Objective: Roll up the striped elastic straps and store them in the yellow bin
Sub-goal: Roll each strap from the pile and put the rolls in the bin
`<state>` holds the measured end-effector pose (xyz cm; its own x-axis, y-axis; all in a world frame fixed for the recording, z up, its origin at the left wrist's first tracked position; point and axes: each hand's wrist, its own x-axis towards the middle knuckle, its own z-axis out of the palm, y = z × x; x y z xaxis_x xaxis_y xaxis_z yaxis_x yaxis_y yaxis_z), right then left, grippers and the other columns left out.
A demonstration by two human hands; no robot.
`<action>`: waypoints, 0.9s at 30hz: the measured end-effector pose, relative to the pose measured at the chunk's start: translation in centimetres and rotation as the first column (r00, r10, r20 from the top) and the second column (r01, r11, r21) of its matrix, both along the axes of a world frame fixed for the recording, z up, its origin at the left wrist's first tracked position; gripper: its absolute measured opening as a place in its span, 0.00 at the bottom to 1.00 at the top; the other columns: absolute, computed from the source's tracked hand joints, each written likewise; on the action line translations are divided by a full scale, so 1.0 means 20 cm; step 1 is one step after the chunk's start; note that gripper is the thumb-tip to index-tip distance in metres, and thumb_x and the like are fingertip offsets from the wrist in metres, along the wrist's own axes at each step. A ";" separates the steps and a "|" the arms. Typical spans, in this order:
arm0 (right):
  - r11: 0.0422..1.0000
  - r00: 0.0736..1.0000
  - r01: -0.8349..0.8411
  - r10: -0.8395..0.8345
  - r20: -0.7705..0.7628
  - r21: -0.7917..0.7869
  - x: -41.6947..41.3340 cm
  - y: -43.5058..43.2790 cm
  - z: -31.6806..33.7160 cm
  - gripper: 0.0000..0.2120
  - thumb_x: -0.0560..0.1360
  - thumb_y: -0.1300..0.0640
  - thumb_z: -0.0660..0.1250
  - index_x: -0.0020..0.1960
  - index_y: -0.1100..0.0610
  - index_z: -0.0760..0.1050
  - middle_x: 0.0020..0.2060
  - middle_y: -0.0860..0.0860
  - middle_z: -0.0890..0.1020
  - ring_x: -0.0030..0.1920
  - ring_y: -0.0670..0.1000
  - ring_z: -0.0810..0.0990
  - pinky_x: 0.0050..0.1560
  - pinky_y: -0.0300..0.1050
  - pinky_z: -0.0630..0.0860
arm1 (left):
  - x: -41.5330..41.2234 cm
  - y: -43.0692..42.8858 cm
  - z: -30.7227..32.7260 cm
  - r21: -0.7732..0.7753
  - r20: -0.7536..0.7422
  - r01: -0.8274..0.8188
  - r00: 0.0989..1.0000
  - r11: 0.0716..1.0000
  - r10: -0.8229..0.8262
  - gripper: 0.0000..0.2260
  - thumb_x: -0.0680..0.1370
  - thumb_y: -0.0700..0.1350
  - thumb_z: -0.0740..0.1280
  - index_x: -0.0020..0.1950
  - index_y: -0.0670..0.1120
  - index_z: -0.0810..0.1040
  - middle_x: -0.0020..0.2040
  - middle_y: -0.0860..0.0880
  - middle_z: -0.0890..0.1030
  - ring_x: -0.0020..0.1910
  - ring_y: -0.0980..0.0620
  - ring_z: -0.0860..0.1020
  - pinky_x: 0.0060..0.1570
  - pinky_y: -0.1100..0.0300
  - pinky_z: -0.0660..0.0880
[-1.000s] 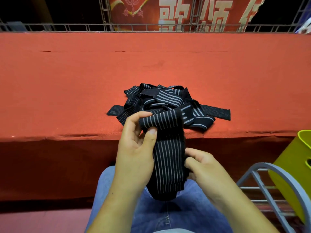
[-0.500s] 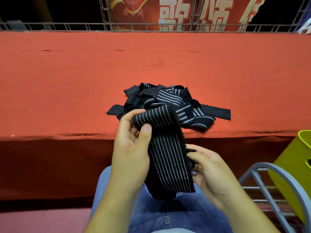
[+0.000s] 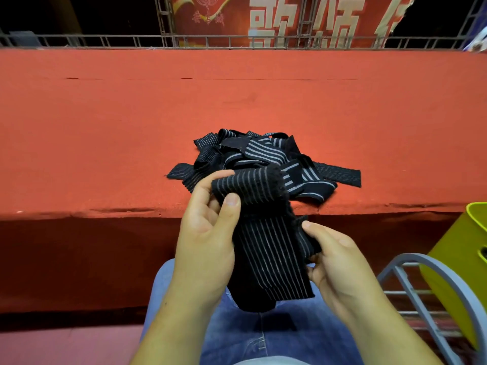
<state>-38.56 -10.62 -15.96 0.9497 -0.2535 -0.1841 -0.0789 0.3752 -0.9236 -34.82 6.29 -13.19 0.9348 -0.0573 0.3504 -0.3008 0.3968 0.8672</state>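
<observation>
Above a lap in blue jeans (image 3: pixel 290 335), a striped elastic strap (image 3: pixel 271 256) is held upright. Its folded top is pinched between the thumb and curled fingers of the left hand (image 3: pixel 208 241), and its right edge is gripped by the right hand (image 3: pixel 340 270). The yellow bin (image 3: pixel 458 262) is seen low at the right. Beyond, a tangled pile of straps (image 3: pixel 261 154) is spread on the red surface (image 3: pixel 118 133).

left grip (image 3: pixel 208 233): was held higher, thumb and forefinger pinched on striped strap (image 3: pixel 268 248) | right grip (image 3: pixel 340 264): was held lower, fingers curled round its edge
</observation>
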 end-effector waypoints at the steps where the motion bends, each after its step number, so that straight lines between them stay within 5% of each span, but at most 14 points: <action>1: 1.000 1.000 0.014 -0.014 -0.017 0.013 0.00 0.00 0.00 0.13 0.84 0.59 0.65 0.42 0.57 0.82 0.34 0.53 0.82 0.33 0.47 0.79 0.38 0.47 0.76 | -0.01 0.00 0.00 0.016 0.017 0.008 1.000 1.000 -0.008 0.12 0.80 0.44 0.65 0.61 0.55 0.81 0.54 0.50 0.84 0.58 0.51 0.81 0.62 0.50 0.75; 5: 0.979 0.995 0.062 -0.046 -0.086 0.195 0.02 -0.02 -0.02 0.10 0.83 0.60 0.65 0.43 0.59 0.77 0.31 0.54 0.78 0.27 0.48 0.77 0.24 0.41 0.74 | -0.04 -0.02 0.01 0.056 0.086 0.051 0.995 0.997 -0.056 0.12 0.79 0.43 0.65 0.61 0.54 0.80 0.43 0.57 0.84 0.42 0.62 0.80 0.46 0.69 0.74; 8: 0.939 0.990 0.039 0.010 -0.140 0.341 0.04 -0.04 -0.06 0.07 0.80 0.58 0.67 0.55 0.60 0.79 0.40 0.57 0.82 0.37 0.53 0.82 0.35 0.48 0.82 | -0.05 -0.03 0.01 0.054 0.109 0.069 0.991 0.996 -0.074 0.12 0.79 0.41 0.64 0.62 0.48 0.77 0.37 0.61 0.80 0.32 0.66 0.76 0.35 0.78 0.70; 11: 0.919 0.980 0.049 0.032 -0.198 0.392 0.06 -0.04 -0.07 0.14 0.77 0.57 0.68 0.62 0.57 0.76 0.46 0.58 0.82 0.42 0.56 0.82 0.41 0.51 0.80 | -0.06 -0.04 0.01 0.055 0.108 0.099 0.989 0.994 -0.105 0.12 0.79 0.42 0.65 0.62 0.50 0.78 0.44 0.56 0.82 0.40 0.63 0.79 0.42 0.74 0.73; 17: 0.889 0.980 0.071 0.021 -0.196 0.452 0.10 -0.04 -0.10 0.14 0.81 0.58 0.66 0.64 0.62 0.76 0.45 0.60 0.85 0.36 0.53 0.85 0.28 0.45 0.81 | -0.08 -0.06 -0.01 0.046 0.053 0.166 0.984 0.985 -0.169 0.11 0.80 0.42 0.65 0.60 0.51 0.80 0.53 0.47 0.84 0.54 0.51 0.80 0.57 0.57 0.76; 20: 0.895 0.972 0.117 -0.014 -0.234 0.430 0.14 -0.01 -0.12 0.25 0.80 0.57 0.68 0.74 0.68 0.74 0.64 0.66 0.82 0.59 0.62 0.85 0.47 0.57 0.87 | -0.09 -0.07 -0.02 0.075 0.036 0.170 0.984 0.983 -0.173 0.11 0.80 0.42 0.66 0.61 0.50 0.80 0.52 0.47 0.84 0.54 0.50 0.81 0.58 0.54 0.76; 22: 0.891 0.972 0.131 -0.028 -0.234 0.435 0.16 0.00 -0.14 0.27 0.79 0.57 0.70 0.75 0.67 0.74 0.66 0.66 0.81 0.68 0.66 0.81 0.65 0.66 0.80 | -0.09 -0.07 -0.03 0.095 0.029 0.166 0.985 0.982 -0.169 0.11 0.80 0.43 0.66 0.61 0.50 0.80 0.52 0.46 0.83 0.54 0.49 0.81 0.58 0.51 0.75; 27: 0.896 0.961 0.169 -0.058 -0.271 0.411 0.20 0.02 -0.18 0.28 0.75 0.57 0.73 0.73 0.66 0.76 0.63 0.67 0.83 0.66 0.68 0.82 0.67 0.72 0.76 | -0.08 -0.07 -0.04 0.091 0.018 0.164 0.986 0.982 -0.166 0.11 0.80 0.42 0.66 0.61 0.48 0.80 0.53 0.46 0.84 0.55 0.49 0.81 0.61 0.49 0.75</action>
<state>-34.61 -10.21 -19.64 0.8292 -0.2007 -0.5217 -0.2146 0.7475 -0.6287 -36.42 4.87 -14.04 0.9006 -0.2422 0.3609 -0.2602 0.3649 0.8940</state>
